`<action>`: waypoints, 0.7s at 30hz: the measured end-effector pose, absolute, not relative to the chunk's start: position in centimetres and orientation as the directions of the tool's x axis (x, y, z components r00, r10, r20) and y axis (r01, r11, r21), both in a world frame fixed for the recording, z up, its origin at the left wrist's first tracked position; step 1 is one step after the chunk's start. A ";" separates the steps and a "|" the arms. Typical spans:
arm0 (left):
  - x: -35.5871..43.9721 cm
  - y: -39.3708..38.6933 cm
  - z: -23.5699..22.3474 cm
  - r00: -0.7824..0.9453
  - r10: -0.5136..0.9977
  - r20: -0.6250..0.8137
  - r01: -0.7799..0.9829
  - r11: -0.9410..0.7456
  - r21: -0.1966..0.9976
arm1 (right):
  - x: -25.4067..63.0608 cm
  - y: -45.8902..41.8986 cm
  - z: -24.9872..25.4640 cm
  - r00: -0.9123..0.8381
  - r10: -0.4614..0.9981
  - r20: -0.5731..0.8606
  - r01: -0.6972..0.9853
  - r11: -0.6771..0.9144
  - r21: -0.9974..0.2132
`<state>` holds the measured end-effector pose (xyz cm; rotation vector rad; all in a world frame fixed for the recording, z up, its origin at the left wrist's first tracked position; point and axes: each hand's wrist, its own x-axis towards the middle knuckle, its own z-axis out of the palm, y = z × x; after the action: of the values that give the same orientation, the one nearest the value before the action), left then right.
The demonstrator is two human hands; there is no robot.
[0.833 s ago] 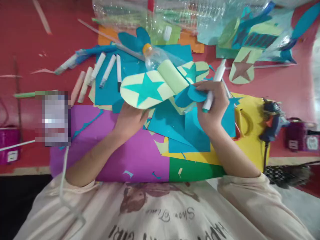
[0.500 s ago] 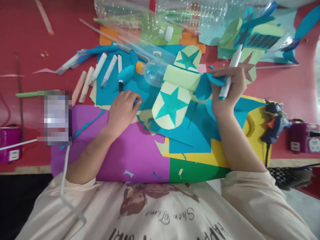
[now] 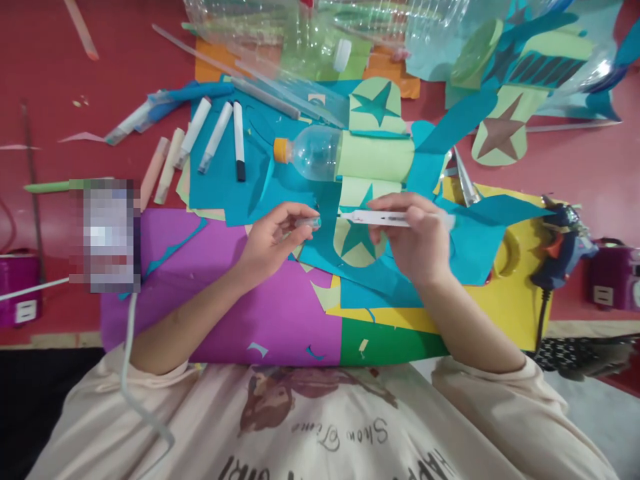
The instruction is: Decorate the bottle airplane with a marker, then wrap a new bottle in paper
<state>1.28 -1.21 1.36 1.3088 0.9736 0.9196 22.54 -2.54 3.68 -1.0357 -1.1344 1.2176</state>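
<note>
One head-worn view from above, forward and downward, near the hands [image 3: 273, 241] [image 3: 423, 243] and red tabletop [image 3: 50, 80].

White marker [image 3: 385, 218], uncapped, sideways (tip leftward); clear cap [image 3: 314, 223] near tip, apart.

The person wears a loose shirt [image 3: 310, 427] of pale cream, softly creased; its wide sleeves, left [image 3: 115, 393] and right [image 3: 505, 400], end near the elbows; a brown-toned picture [image 3: 270, 400] is printed across the chest, with thin dark script [image 3: 335, 435] beside it and bolder block capitals cut off by the lower edge; forearms and hands are bare.
</note>
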 end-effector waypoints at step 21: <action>1.4 -1.0 1.1 0.293 0.949 -0.112 -0.258 0.192 0.947 | 21.7 -2.7 2.4 -0.113 0.983 -0.147 -0.422 -0.182 -0.888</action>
<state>1.41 -1.03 1.12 1.0084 0.8717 1.0191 21.74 -2.69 2.43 -0.9483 -0.8392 1.5675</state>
